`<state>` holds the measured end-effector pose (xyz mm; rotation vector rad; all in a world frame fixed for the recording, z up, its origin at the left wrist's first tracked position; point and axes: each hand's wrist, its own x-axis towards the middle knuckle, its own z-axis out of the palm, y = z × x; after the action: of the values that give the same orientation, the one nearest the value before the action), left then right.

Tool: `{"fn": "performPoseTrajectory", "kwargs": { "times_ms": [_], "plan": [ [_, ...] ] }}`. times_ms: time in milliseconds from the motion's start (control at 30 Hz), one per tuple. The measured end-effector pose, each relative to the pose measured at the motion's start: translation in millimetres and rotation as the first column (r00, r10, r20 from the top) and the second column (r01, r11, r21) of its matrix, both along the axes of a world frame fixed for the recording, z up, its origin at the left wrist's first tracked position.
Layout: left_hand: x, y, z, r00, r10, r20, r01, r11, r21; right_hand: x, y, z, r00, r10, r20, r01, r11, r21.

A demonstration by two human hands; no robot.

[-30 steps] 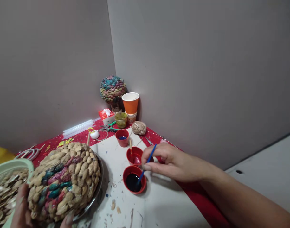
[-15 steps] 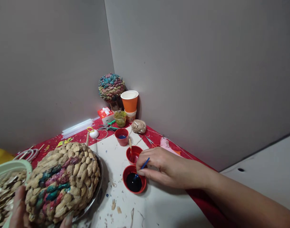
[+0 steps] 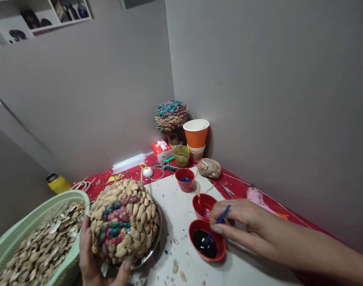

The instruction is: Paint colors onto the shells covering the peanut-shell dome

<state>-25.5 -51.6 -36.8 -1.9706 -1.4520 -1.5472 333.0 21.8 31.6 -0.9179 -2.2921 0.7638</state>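
My right hand (image 3: 241,220) pinches a thin blue stick, perhaps a brush (image 3: 224,214), whose lower end dips into dark liquid in a red cup (image 3: 220,254). Just behind it, a second red cup (image 3: 196,204) holds reddish liquid and a wooden stick (image 3: 198,190). On the left, a dome of peanut shells (image 3: 139,222) rests in a shiny metal bowl (image 3: 157,242). Teal and magenta patches, glossy with wet paint, mark its near face. My left hand (image 3: 92,254) grips the dome's near left side, thumb and fingers apart around it.
A green basket of loose shells (image 3: 38,212) stands at the left. Farther back are a red cup of blue liquid (image 3: 184,188), a twine ball (image 3: 209,168), pliers (image 3: 166,165), an orange cup (image 3: 196,137) and a finished-looking coloured shell tree (image 3: 171,115). Grey walls meet behind.
The view has swung left, so everything sits farther right and more of the basket and my left hand shows. The blue stick stays in the dark liquid; my left hand stays on the dome.
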Motion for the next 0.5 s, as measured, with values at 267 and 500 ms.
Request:
{"fn": "performPoseTrajectory", "kwargs": {
  "times_ms": [267,500],
  "plan": [
    [-2,4,0.2,0.997,-0.034,-0.076,0.039,0.998,0.056,3,5,0.5,1.000,-0.021,-0.010,0.019,0.988,-0.151],
    [-4,0,-1.7,0.998,0.002,0.056,0.002,0.998,-0.067,3,22,-0.2,0.953,-0.143,-0.265,0.004,0.885,-0.465]
  ]
}}
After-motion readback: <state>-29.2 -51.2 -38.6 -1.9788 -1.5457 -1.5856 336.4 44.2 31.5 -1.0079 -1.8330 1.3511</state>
